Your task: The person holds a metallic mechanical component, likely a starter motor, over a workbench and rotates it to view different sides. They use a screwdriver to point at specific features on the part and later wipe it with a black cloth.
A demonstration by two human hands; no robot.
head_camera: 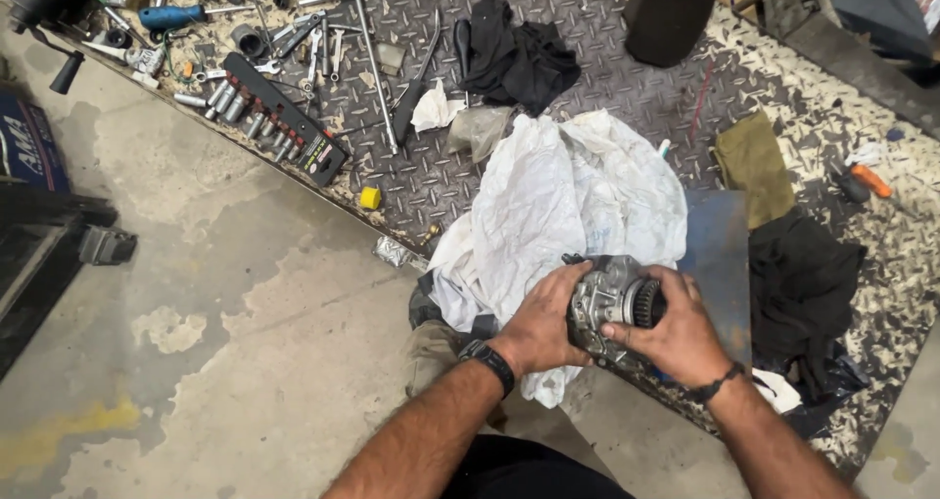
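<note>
Both my hands grip a grey metal motor part (609, 298) with a toothed gear at one end, held above a crumpled white cloth (563, 200). My left hand (537, 325), with a black wristband, wraps its left side. My right hand (676, 332) clasps it from the right, thumb across the housing near the gear. The cloth lies on a diamond-plate metal surface (587, 39) and hangs over its edge by my knee.
A black socket rail (279, 117), wrenches (313, 44), a long T-handle (374, 68) and a blue-handled screwdriver (176, 14) lie at upper left. Black rags (514, 58), (803, 284), an olive cloth (752, 164), a small yellow block (369, 197). Concrete floor (225, 342) to the left.
</note>
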